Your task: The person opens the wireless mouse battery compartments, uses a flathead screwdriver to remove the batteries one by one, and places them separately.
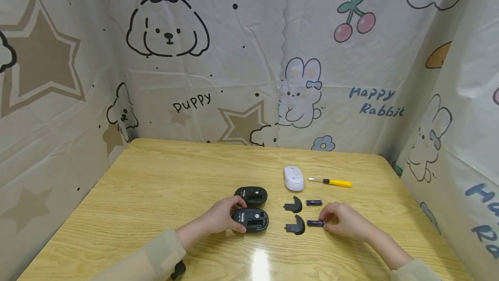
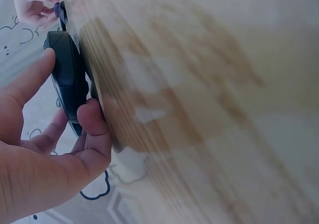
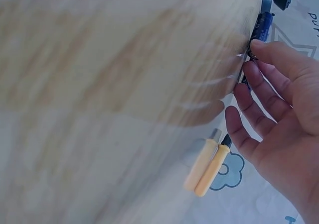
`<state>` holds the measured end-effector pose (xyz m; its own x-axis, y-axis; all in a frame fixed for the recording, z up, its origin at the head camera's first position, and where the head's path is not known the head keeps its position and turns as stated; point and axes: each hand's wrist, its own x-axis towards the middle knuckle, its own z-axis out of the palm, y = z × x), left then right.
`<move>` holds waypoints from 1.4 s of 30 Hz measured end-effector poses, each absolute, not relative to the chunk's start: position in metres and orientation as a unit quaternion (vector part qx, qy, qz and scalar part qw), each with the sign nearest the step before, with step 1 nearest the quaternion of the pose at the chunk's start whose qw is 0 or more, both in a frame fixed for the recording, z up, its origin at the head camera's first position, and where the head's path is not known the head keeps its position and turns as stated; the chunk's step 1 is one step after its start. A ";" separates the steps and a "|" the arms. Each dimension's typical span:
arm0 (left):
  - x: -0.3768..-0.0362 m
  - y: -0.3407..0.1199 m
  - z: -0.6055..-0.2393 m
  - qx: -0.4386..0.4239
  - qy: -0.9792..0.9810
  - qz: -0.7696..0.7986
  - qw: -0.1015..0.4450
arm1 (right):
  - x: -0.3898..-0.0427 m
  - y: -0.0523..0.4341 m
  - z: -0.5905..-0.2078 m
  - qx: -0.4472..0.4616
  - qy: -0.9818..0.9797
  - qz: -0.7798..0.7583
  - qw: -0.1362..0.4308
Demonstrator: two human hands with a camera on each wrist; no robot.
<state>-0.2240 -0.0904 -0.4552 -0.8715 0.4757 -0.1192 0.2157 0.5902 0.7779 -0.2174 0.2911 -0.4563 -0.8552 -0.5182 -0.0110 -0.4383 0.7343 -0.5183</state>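
My left hand [image 1: 223, 217] grips the left end of the nearer black computer mouse [image 1: 255, 224], which lies underside up with its battery bay uncovered. The left wrist view shows thumb and fingers on either side of the same mouse [image 2: 68, 74]. Just behind it lies a second black mouse [image 1: 251, 191], also underside up and uncovered. With thumb and fingertip, my right hand [image 1: 347, 221] pinches the right end of the nearer purple battery [image 1: 314, 223]. Another purple battery [image 1: 313, 202] lies behind that one. Two black battery covers [image 1: 299, 225] lie between the mice and the batteries.
A white mouse [image 1: 293, 178] sits farther back, and a yellow-handled screwdriver [image 1: 339, 183] lies to its right. Partly hidden by the left sleeve is a small black object [image 1: 178, 269]. Printed cloth [image 1: 241, 73] hangs behind the wooden table [image 1: 187, 164] and at both sides.
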 end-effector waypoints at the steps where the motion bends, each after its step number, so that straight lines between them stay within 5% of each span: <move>1: -0.224 -0.091 -0.454 0.199 0.879 0.404 0.159 | -0.217 0.291 -0.456 -0.256 0.929 -0.256 0.080; 28: -0.251 -0.093 -0.418 0.180 0.865 0.455 0.108 | -0.239 0.269 -0.421 -0.229 0.944 -0.237 -0.022; 42: -0.285 -0.045 -0.406 0.130 0.796 0.569 0.160 | -0.277 0.262 -0.415 -0.165 0.930 -0.329 -0.011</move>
<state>-0.2845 -0.0450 -0.4062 -0.9150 0.3892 -0.1060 0.0260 0.3191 0.9474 -0.2772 0.2622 -0.4146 -0.9452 -0.2999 0.1289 -0.3143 0.7295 -0.6074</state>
